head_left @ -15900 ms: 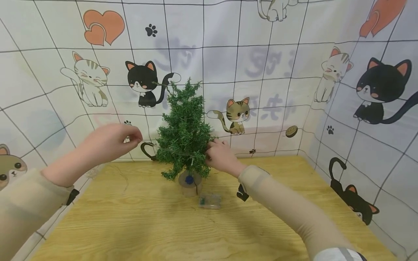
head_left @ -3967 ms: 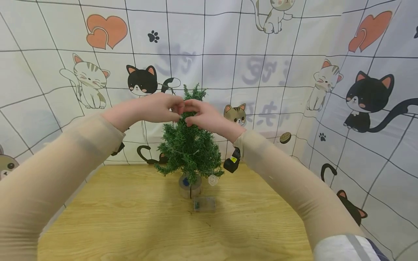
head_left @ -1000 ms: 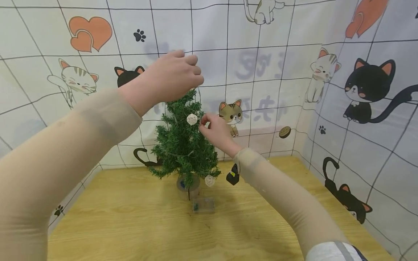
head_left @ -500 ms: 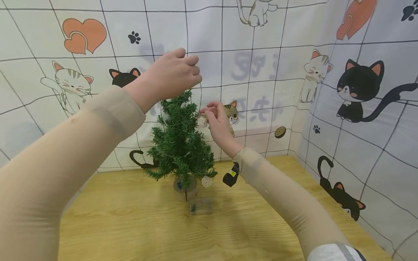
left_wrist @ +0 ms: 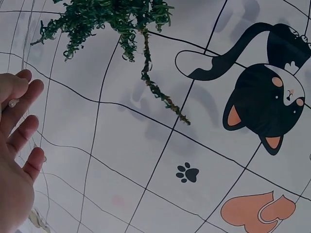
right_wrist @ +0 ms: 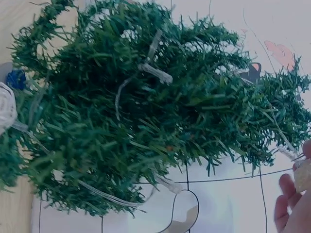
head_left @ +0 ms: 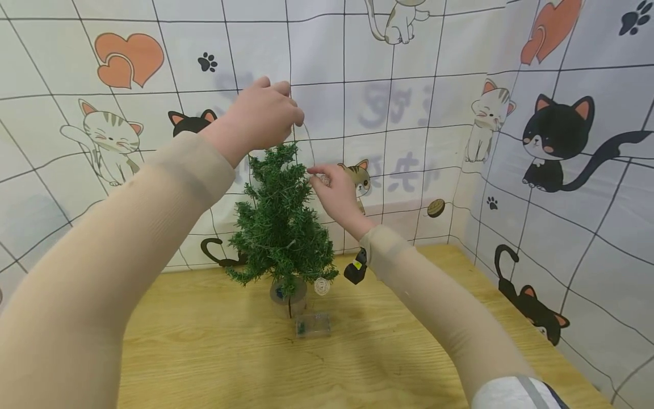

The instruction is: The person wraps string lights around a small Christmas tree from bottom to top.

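Observation:
A small green artificial Christmas tree [head_left: 281, 221] stands on the table, a clear string of lights [right_wrist: 158, 73] wound through its branches. Above the treetop, my left hand [head_left: 260, 116] pinches the wire of that string between thumb and index finger; in the left wrist view a small bulb [left_wrist: 13, 103] shows by those fingers. Beside the upper right branches, my right hand [head_left: 337, 196] pinches the string near a white openwork ball [right_wrist: 303, 175], which its fingers partly hide in the head view. Another white ball [head_left: 322, 286] hangs from a low right branch.
On the table [head_left: 219, 358], in front of the tree's round base [head_left: 298, 304], lies a clear flat box [head_left: 313, 325]. A cat-print cloth [head_left: 378, 122] hangs close behind the tree and along the right side. One thin bare-tipped twig [left_wrist: 160, 94] sticks out from the tree.
Both hands have risen from the lower branches to the top. A ball now hangs low right. Over the last second the right hand's fingers spread, then pinched the string by the upper ball.

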`<state>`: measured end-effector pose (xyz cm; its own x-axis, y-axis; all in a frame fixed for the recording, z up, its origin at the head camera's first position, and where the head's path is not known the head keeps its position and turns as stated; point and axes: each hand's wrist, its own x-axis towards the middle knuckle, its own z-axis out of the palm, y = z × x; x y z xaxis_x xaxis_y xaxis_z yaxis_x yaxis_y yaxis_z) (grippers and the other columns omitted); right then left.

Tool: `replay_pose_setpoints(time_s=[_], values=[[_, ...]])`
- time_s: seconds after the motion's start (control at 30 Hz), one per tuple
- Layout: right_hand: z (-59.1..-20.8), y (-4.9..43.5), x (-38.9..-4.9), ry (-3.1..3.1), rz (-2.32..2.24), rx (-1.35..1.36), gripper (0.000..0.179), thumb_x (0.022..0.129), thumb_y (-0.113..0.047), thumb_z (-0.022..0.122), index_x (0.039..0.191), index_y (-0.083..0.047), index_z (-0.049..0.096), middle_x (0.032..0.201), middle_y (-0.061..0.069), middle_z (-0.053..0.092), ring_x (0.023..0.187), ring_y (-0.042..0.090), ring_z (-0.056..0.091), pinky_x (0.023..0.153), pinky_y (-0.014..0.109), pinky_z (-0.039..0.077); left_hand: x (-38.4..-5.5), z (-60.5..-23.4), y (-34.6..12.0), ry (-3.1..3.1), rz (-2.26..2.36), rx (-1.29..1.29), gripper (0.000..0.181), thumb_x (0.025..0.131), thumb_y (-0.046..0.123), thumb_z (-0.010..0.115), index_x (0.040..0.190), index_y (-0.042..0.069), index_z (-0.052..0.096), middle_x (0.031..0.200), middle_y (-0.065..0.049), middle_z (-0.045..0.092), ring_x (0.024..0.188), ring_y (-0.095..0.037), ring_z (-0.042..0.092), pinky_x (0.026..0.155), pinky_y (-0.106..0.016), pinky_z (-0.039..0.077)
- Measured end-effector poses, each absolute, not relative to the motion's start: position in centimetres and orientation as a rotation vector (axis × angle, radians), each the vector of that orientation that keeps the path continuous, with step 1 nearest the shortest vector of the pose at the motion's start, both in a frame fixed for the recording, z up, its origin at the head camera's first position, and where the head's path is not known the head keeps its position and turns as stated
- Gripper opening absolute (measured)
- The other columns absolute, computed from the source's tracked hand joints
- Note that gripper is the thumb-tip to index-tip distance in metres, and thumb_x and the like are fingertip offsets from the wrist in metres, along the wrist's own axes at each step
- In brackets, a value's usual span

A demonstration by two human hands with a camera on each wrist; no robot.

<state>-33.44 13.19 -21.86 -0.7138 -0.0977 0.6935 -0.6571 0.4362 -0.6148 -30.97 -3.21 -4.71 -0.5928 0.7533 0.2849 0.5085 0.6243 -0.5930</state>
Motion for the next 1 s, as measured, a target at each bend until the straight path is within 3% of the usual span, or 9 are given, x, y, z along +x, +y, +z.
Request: replay_pose_setpoints(time_s=[0.1,0.2,0.43,0.53,0.6,0.67,0.73,0.87,1.0], values=[[-21.7,13.0,-33.9,-2.171,1.294,0.624,0.031,0.099,-0.015,0.053,0.128,-0.004,0.062,0.130,0.009,0.056,0.118,0.021,0.050,0.087,0.039,0.042,-31.5,-4.9,-3.9,-2.415,0.562,-0.935,0.038,0.092,0.004,0.046,0.122,0.014,0.067,0.115,-0.006,0.068,0.108,-0.030,0.045,0.086,-0.045,0.032],[-21.7,12.6,-34.3,-2.246,1.326,0.631,0.037,0.099,-0.015,0.052,0.135,-0.005,0.056,0.137,0.010,0.050,0.127,0.022,0.045,0.094,0.037,0.043,-32.0,-5.2,-4.6,-2.483,0.495,-0.882,0.039,0.094,0.005,0.043,0.124,0.015,0.067,0.114,-0.006,0.068,0.113,-0.032,0.045,0.089,-0.047,0.031],[-21.0,11.4,-34.5,-2.433,1.270,0.635,0.054,0.098,-0.024,0.054,0.149,-0.014,0.039,0.147,0.011,0.036,0.132,0.025,0.038,0.101,0.044,0.037,-33.1,-5.4,-6.5,-2.621,0.427,-0.714,0.038,0.098,0.011,0.039,0.126,0.014,0.066,0.124,-0.012,0.064,0.122,-0.038,0.040,0.103,-0.057,0.025],[-20.7,11.1,-34.4,-2.448,1.284,0.631,0.058,0.097,-0.027,0.056,0.150,-0.018,0.035,0.150,0.010,0.032,0.133,0.027,0.036,0.102,0.047,0.037,-33.2,-5.6,-7.3,-2.653,0.396,-0.670,0.037,0.097,0.013,0.038,0.118,0.015,0.069,0.115,-0.010,0.066,0.110,-0.037,0.043,0.098,-0.056,0.028],[-20.7,10.9,-34.4,-2.423,1.349,0.639,0.058,0.097,-0.026,0.056,0.150,-0.018,0.035,0.151,0.008,0.032,0.136,0.026,0.034,0.104,0.046,0.035,-32.9,-5.9,-7.7,-2.652,0.393,-0.663,0.034,0.096,0.014,0.037,0.099,0.013,0.072,0.095,-0.010,0.065,0.098,-0.035,0.042,0.091,-0.051,0.031],[-20.8,11.0,-34.3,-2.383,1.453,0.646,0.057,0.097,-0.024,0.057,0.149,-0.019,0.037,0.152,0.006,0.032,0.138,0.024,0.031,0.105,0.045,0.034,-32.5,-6.5,-8.0,-2.635,0.383,-0.669,0.033,0.095,0.015,0.037,0.080,0.013,0.066,0.076,-0.007,0.057,0.089,-0.032,0.038,0.078,-0.047,0.028],[-21.0,11.1,-34.3,-2.326,1.566,0.654,0.054,0.097,-0.021,0.057,0.148,-0.019,0.039,0.152,0.004,0.032,0.141,0.022,0.027,0.106,0.044,0.034,-32.0,-7.4,-8.3,-2.603,0.371,-0.680,0.033,0.094,0.016,0.037,0.069,0.013,0.058,0.064,-0.005,0.047,0.085,-0.030,0.036,0.074,-0.044,0.026],[-21.6,11.6,-34.4,-2.255,1.702,0.643,0.053,0.097,-0.020,0.058,0.147,-0.024,0.041,0.152,0.000,0.030,0.130,0.021,0.041,0.100,0.044,0.039,-31.0,-9.3,-8.8,-2.514,0.338,-0.683,0.034,0.095,0.015,0.039,0.066,0.014,0.058,0.058,-0.003,0.045,0.083,-0.028,0.036,0.071,-0.042,0.029],[-21.8,12.1,-34.4,-2.238,1.722,0.625,0.055,0.097,-0.020,0.058,0.148,-0.028,0.039,0.152,-0.005,0.030,0.126,0.021,0.045,0.098,0.044,0.041,-30.8,-11.2,-9.5,-2.484,0.260,-0.675,0.034,0.097,0.016,0.039,0.080,0.013,0.068,0.072,-0.005,0.058,0.086,-0.029,0.040,0.071,-0.043,0.035]])
